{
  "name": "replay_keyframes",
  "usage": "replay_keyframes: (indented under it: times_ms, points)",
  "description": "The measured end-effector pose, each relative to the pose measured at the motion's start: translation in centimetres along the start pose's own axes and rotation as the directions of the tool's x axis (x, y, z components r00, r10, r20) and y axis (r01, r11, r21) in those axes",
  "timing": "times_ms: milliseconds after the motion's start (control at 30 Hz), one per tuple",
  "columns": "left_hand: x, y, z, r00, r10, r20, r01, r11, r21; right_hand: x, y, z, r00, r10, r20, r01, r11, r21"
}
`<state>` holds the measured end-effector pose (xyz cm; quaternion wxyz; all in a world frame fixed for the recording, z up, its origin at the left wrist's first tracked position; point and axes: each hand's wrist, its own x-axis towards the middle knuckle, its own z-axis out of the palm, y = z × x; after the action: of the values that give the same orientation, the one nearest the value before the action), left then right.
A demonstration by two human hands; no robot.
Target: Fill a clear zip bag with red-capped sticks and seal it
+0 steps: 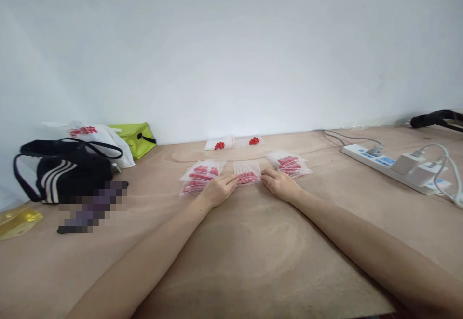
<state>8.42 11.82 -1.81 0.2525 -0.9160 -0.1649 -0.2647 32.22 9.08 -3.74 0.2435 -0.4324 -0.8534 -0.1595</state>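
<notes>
In front of me lies a clear zip bag [247,168] with several small red pieces at its near end; they look like capsules. My left hand [219,190] is closed with its fingertips at the bag's near left corner. At the near right corner, my right hand [279,184] pinches the edge. A pile of similar bags [202,173] sits just left of it, partly behind my left hand. Another pile [288,162] is on the right, beyond my right hand. Farther back, two bags lie flat side by side, each with loose red pieces [219,145] on it.
A white power strip [385,164] with plugs and cables stands on the right of the wooden table [231,261]. To the left are a black striped bag [72,176], a lime-green bag [135,138], a white plastic bag [108,140] and a yellow packet [20,220]. The wall closes off the back.
</notes>
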Motion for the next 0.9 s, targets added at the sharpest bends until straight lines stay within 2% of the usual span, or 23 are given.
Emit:
replay_keyframes:
  times_ms: [133,300,467,600,767,900]
  points:
    - [0.1,-0.4,0.8,0.992,0.102,-0.069,-0.094,0.988,0.122,0.2,0.3,0.2,0.994,-0.095,-0.055,0.09,0.992,-0.089]
    - [0.4,-0.4,0.5,0.989,0.148,-0.029,-0.141,0.974,0.177,0.5,0.5,-0.3,0.967,-0.234,-0.101,0.204,0.948,-0.243]
    - [0.5,-0.2,0.3,0.993,0.118,-0.023,-0.112,0.98,0.164,0.7,0.0,-0.7,0.962,-0.213,-0.168,0.163,0.949,-0.27]
    - [0.4,0.0,0.3,0.997,0.076,-0.001,-0.075,0.989,0.129,1.8,-1.5,0.0,0.948,-0.234,-0.216,0.182,0.955,-0.235]
    - [0.3,0.1,0.2,0.999,0.028,-0.047,-0.025,0.997,0.07,3.8,-3.3,1.0,0.933,-0.305,-0.189,0.258,0.936,-0.238]
    - [0.2,0.0,0.1,0.994,0.037,-0.105,-0.032,0.999,0.043,4.4,-3.6,1.3,0.927,-0.346,-0.143,0.305,0.919,-0.248]
